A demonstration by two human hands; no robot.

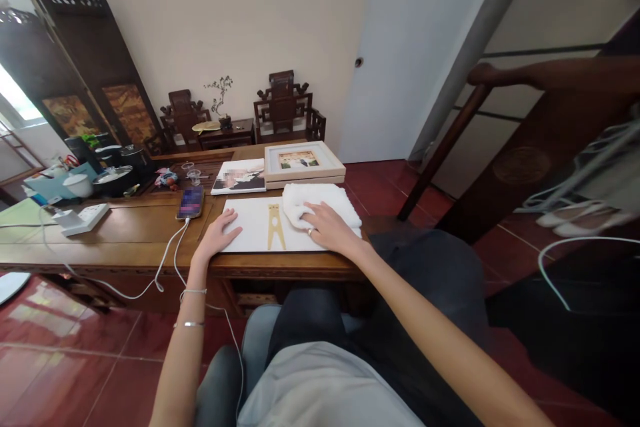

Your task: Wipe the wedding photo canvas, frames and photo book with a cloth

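Observation:
A white picture frame (255, 230) lies face down on the wooden table (130, 233), its gold stand (275, 225) on the back. My left hand (220, 232) rests flat and open on the frame's left edge. My right hand (325, 225) lies on a white cloth (320, 201) at the frame's right side, fingers bent over the cloth and pressing it down.
Behind the frame lie a framed photo (303, 161) and a photo print (240, 177). A phone (191, 203) charges on a white cable (167, 260). A power strip (86, 219), bowls and a pot (116, 180) stand at left. A wooden chair arm (545, 73) rises at right.

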